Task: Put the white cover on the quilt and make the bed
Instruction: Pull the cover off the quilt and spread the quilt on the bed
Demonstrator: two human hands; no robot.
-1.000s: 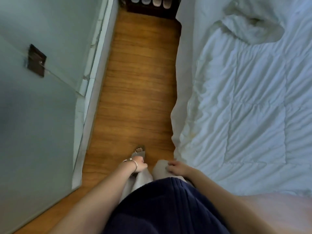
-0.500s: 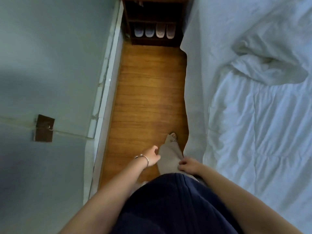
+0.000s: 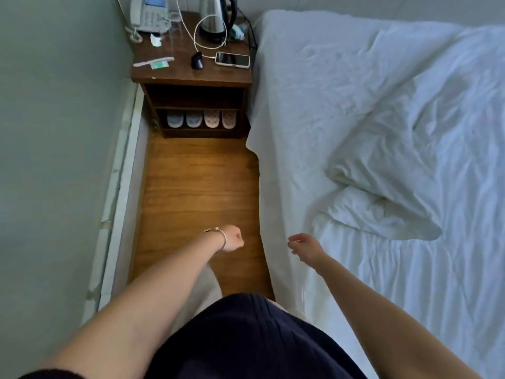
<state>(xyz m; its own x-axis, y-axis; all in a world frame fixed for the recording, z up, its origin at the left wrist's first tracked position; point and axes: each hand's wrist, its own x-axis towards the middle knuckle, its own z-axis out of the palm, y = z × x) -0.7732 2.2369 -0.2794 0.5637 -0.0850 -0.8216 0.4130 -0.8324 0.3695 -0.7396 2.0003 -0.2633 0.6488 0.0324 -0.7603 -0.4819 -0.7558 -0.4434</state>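
Observation:
The white quilt [image 3: 415, 291] lies spread over the right side of the bed. A crumpled white cover [image 3: 404, 149] is bunched on top of it toward the head of the bed. My left hand [image 3: 233, 238] hangs over the wooden floor with its fingers curled and nothing in it. My right hand [image 3: 304, 248] hovers by the hanging edge of the bedding, fingers loosely bent, holding nothing. Neither hand touches the quilt or the cover.
A narrow strip of wooden floor [image 3: 199, 192] runs between the grey wall [image 3: 54, 160] and the bed sheet [image 3: 289, 99]. At its far end stands a wooden nightstand [image 3: 191, 76] with a phone [image 3: 232, 60], kettle [image 3: 214, 16], desk telephone [image 3: 147, 15] and slippers [image 3: 200, 119].
I have walked forward along the bed and my view has lifted, bringing the nightstand top into sight. Both hands have risen away from my trousers and moved apart.

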